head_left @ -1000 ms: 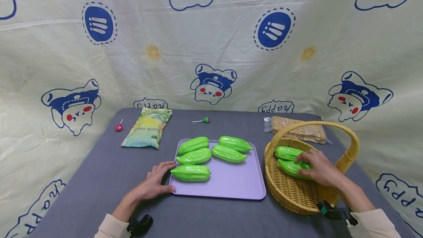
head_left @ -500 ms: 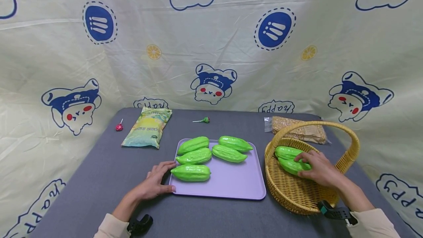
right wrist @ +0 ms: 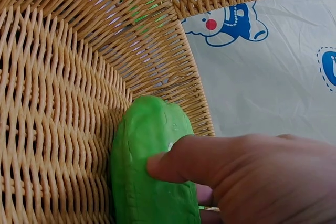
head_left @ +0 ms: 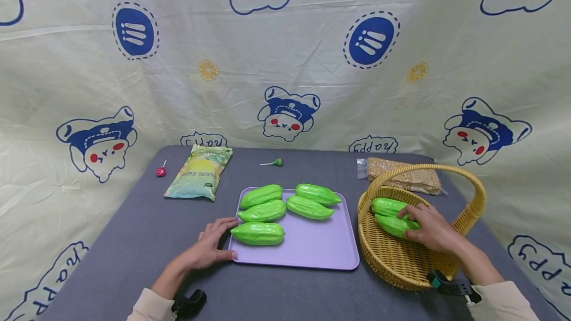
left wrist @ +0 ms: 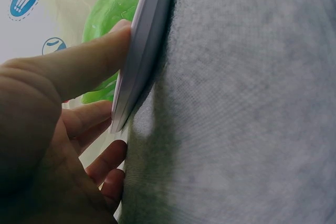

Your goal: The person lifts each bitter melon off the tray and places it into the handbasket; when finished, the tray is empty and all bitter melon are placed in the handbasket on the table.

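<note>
My right hand (head_left: 430, 229) reaches into a wicker basket (head_left: 388, 266) and grips the nearer of two green bitter melons. In the right wrist view the thumb presses on that bitter melon (right wrist: 144, 182), which lies against the basket wall. The other bitter melon (head_left: 387, 206) lies right behind it. My left hand (head_left: 207, 246) rests at the left edge of a purple tray (head_left: 316, 249); in the left wrist view its thumb and fingers touch the rim (left wrist: 139, 66). Several more bitter melons (head_left: 257, 233) lie on the tray, at its left and back.
A yellow-green bag (head_left: 200, 172) lies at the back left, with a red lollipop (head_left: 161, 171) beside it. A green lollipop (head_left: 277, 162) lies behind the tray. Behind the basket is a clear pack of grains (head_left: 401, 175). The basket's handle (head_left: 477, 192) arches over the right hand.
Very little differs. The right hand's fingers and the bitter melon under them have shifted slightly in the basket. The left hand and the tray have stayed where they were.
</note>
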Demonstrator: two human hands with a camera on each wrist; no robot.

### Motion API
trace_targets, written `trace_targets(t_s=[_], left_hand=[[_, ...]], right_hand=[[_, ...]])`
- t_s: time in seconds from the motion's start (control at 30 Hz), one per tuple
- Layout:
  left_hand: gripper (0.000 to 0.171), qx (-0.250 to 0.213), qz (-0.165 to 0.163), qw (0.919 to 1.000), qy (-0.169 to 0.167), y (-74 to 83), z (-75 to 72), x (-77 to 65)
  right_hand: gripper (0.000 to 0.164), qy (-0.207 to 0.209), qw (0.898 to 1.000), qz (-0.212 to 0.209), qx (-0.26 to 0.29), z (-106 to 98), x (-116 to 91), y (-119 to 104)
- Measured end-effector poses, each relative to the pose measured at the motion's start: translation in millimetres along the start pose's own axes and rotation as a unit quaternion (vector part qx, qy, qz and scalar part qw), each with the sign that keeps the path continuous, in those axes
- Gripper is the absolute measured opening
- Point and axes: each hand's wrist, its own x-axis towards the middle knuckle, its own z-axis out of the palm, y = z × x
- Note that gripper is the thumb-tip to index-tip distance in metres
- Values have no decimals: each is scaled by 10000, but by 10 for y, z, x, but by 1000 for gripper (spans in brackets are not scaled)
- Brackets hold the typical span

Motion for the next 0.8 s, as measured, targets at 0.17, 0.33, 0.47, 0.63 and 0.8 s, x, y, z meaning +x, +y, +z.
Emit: trace_targets(t_s=[0.17,0.33,0.47,0.63,0.8], left_hand=[[73,26,9,10000,20,-4,1,1],[73,42,11,10000,4,-10,-4,4],[73,25,9,10000,-15,-11,-8,3],[73,28,27,10000,-8,-10,-8,-1],[73,29,71,10000,11,-12,-4,-3]], right_hand=[[31,99,10000,-14,-1,-6,-10,-4],[29,145,9999,-32,-53,-8,-13,-4],[27,177,9998,-6,-84,-7,-14,-4],[27,156,9998,13,-95,-1,-11,3],[30,136,9999,15,-87,-10,-8,-14]])
